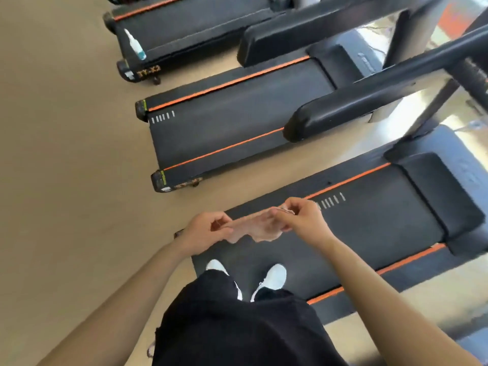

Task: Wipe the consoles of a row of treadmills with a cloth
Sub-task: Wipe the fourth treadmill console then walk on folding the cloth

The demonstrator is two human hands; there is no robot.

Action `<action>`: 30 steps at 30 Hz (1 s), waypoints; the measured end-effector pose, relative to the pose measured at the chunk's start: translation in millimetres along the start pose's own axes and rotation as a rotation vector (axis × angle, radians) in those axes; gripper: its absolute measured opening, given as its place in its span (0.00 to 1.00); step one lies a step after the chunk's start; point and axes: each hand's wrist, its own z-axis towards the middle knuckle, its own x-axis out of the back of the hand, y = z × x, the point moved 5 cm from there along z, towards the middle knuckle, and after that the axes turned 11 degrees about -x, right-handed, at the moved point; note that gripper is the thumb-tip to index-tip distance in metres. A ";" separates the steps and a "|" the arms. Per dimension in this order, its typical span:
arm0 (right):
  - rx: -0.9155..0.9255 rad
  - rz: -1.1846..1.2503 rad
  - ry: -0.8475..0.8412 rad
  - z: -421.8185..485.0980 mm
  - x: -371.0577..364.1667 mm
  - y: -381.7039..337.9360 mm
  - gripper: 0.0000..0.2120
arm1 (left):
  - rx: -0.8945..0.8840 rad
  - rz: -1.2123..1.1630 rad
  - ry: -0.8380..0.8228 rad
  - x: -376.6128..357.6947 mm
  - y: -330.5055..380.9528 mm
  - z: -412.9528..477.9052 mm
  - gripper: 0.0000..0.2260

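**Head view: soft cloth held between both hands over the near treadmill**

At eleven o'clock, a clear plastic spray bottle with blue liquid [135, 46] lies on the far treadmill's deck. Just below centre, the left hand [204, 229] pinches the nine o'clock end of a small, pale pinkish soft cloth [253, 228], fingers curled onto it. The cloth sags between the hands, above the near black treadmill belt with orange stripes [369, 220]. It looks light and limp and will probably bunch, so holding it by the edges suits it. The right hand [303, 219] pinches the three o'clock end, fingertips closed. Both forearms reach forward. No console is in view.
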 end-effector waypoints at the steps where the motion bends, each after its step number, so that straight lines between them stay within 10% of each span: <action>1: 0.011 -0.032 -0.021 1.5 -17.1 -7.2 0.27 | 0.025 -0.012 0.040 10.6 -17.5 -15.8 0.06; 8: 0.038 -0.230 -0.175 17.1 -170.0 -49.2 0.17 | 0.147 -0.205 0.326 81.0 -135.5 -141.4 0.08; 20: 0.243 -0.658 -0.517 24.1 -494.1 -144.7 0.14 | 0.379 -0.782 1.280 175.2 -301.7 -370.0 0.06; 30: 0.266 -0.381 -0.639 111.6 -734.3 -169.4 0.10 | 0.568 -0.731 1.569 278.8 -465.4 -414.4 0.07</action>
